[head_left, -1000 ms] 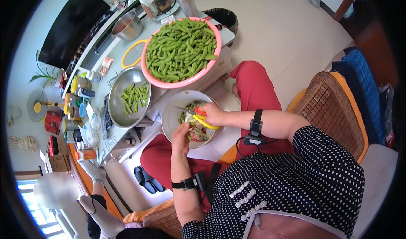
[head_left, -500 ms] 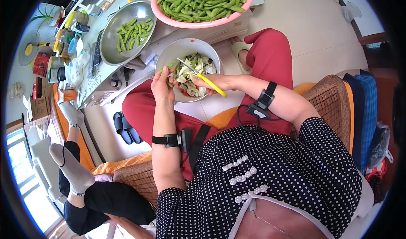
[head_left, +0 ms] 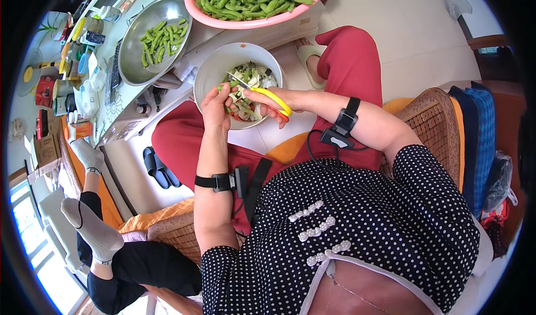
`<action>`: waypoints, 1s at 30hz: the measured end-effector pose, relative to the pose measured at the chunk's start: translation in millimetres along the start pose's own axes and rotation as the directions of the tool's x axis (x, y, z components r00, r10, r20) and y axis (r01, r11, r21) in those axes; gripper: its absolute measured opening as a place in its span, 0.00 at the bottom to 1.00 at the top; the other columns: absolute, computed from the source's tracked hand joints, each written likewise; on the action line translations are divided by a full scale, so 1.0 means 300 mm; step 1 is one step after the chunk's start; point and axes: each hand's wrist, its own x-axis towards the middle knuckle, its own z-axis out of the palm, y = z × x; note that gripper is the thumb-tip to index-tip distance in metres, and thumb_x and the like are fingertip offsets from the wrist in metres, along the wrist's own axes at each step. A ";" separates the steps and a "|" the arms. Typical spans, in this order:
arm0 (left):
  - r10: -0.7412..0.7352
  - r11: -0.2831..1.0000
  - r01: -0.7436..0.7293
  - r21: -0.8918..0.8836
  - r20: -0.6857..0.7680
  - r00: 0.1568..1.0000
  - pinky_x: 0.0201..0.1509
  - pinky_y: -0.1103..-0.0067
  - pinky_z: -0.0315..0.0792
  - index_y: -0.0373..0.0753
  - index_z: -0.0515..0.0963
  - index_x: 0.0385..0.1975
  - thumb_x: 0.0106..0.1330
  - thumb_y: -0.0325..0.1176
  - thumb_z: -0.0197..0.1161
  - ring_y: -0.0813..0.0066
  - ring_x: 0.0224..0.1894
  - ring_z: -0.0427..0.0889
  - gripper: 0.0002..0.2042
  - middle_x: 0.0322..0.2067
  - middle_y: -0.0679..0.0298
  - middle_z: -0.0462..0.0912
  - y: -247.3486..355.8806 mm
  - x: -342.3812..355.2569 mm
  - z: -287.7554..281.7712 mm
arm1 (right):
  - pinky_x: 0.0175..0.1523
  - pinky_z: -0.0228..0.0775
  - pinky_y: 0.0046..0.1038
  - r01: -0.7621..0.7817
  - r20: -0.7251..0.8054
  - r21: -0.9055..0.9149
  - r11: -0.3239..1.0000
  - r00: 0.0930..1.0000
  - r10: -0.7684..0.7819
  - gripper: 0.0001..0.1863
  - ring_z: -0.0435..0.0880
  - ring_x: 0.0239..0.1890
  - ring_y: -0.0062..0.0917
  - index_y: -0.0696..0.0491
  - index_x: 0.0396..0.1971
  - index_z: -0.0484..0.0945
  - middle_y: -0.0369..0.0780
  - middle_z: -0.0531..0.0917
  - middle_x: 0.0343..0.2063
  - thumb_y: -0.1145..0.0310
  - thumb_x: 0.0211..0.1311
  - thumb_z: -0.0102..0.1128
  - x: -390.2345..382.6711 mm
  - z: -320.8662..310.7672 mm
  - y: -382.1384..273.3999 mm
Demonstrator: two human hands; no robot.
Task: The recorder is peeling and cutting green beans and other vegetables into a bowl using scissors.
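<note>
Left hand [head_left: 215,106] pinches a pod [head_left: 228,86] over the white bowl [head_left: 209,75] on the lap | right hand [head_left: 268,100] grips yellow scissors [head_left: 262,93], blades pointing left at the pod's end.

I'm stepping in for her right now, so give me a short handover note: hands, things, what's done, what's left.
Left hand pinches a green pod over the white bowl on the lap.
Right hand grips yellow-handled scissors, blades at the pod.
Done: the white bowl holds cut scraps; the steel bowl on the table holds a few pods, probably trimmed.
Left: the pink basin is piled with pods, probably untrimmed.
</note>
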 end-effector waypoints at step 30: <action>0.565 -0.332 -0.711 0.620 0.734 0.376 0.55 0.71 0.66 0.35 0.78 0.35 0.51 0.26 0.64 0.59 0.43 0.76 0.10 0.34 0.58 0.79 0.539 0.236 0.548 | 0.14 0.74 0.26 -0.008 -0.072 -0.505 0.863 0.997 -0.033 0.29 0.78 0.14 0.28 0.49 0.21 0.77 0.40 0.76 0.18 0.35 0.53 0.48 -0.092 -0.022 -0.087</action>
